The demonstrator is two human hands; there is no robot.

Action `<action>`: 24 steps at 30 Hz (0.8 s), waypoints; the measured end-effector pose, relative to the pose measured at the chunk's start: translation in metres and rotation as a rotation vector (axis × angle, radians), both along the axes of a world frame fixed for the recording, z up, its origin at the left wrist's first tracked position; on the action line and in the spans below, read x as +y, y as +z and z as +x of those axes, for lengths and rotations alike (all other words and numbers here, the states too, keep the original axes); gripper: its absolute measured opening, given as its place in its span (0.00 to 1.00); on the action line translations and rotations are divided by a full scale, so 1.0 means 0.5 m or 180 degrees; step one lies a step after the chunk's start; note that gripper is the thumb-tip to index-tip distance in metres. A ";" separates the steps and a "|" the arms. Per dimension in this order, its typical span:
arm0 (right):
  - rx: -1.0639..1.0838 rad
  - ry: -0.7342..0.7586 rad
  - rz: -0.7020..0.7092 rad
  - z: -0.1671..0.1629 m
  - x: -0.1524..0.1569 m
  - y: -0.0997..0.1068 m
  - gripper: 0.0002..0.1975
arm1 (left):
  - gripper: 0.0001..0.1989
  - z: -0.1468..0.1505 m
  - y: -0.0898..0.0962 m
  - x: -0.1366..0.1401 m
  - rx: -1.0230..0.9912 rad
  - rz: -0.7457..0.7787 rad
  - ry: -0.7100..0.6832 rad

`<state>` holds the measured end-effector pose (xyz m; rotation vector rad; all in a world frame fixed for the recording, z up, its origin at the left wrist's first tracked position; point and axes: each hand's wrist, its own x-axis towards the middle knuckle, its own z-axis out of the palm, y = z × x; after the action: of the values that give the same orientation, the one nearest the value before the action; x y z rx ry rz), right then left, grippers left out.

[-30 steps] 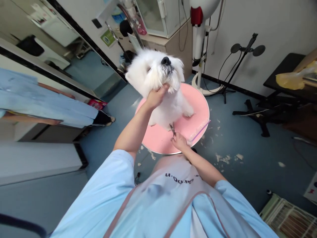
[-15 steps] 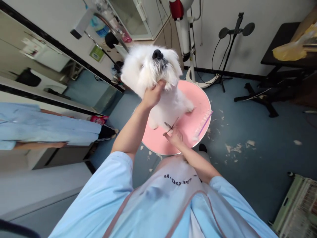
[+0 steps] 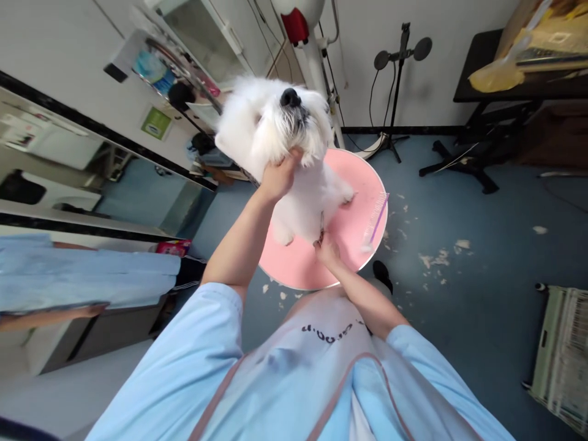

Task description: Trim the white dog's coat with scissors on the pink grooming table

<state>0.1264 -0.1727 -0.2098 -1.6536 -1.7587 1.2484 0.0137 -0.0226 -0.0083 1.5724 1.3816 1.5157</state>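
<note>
A fluffy white dog [image 3: 301, 196] sits on a round pink table [image 3: 298, 269], its black nose tipped upward. My left hand [image 3: 279, 176] is closed on the fur under the dog's chin. Low at the dog's chest, my right hand [image 3: 327, 250] grips a pair of scissors [image 3: 322, 223], whose blades point up along the white fur and look closed. Part of the scissors' handles is hidden by my fingers. On the table's right edge lies a comb [image 3: 379, 218] with a purple spine, a tuft of white hair at its near end.
Hair clippings [image 3: 436, 258] litter the blue floor on the right. A black stand [image 3: 397, 92] and a black table [image 3: 478, 67] are at the back. A green-framed cage [image 3: 544, 349] stands at lower right. On the left, a person in blue [image 3: 92, 272] stands near a mirror [image 3: 133, 190].
The scissor blades, spread apart before, have come together and turned upright against the chest fur. My left hand keeps its hold under the chin. The view has shifted slightly right.
</note>
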 end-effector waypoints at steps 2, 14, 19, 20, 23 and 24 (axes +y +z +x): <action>0.0012 -0.0009 0.0097 0.003 0.002 0.009 0.21 | 0.24 0.003 0.003 -0.003 0.0009 -0.0082 -0.0086; 0.0074 0.0146 0.0250 0.035 0.025 0.043 0.22 | 0.21 0.016 0.015 -0.028 0.0051 -0.0277 0.0003; -0.0076 0.0300 -0.0024 0.060 0.045 0.058 0.19 | 0.25 0.015 0.010 -0.034 0.0296 -0.0332 0.0117; -0.0074 0.0319 0.0025 0.065 0.049 0.060 0.22 | 0.27 0.015 0.010 -0.034 0.0378 -0.0326 0.0089; -0.0086 0.0347 0.0184 0.076 0.061 0.066 0.24 | 0.30 0.016 0.012 -0.036 0.0655 -0.0218 0.0066; -0.0098 0.0363 0.0168 0.080 0.065 0.067 0.22 | 0.32 0.016 0.013 -0.037 0.0720 -0.0181 0.0085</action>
<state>0.1663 -0.1401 -0.1765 -1.5707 -1.9117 1.2203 0.0219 -0.0410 -0.0017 1.7384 1.5599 1.3328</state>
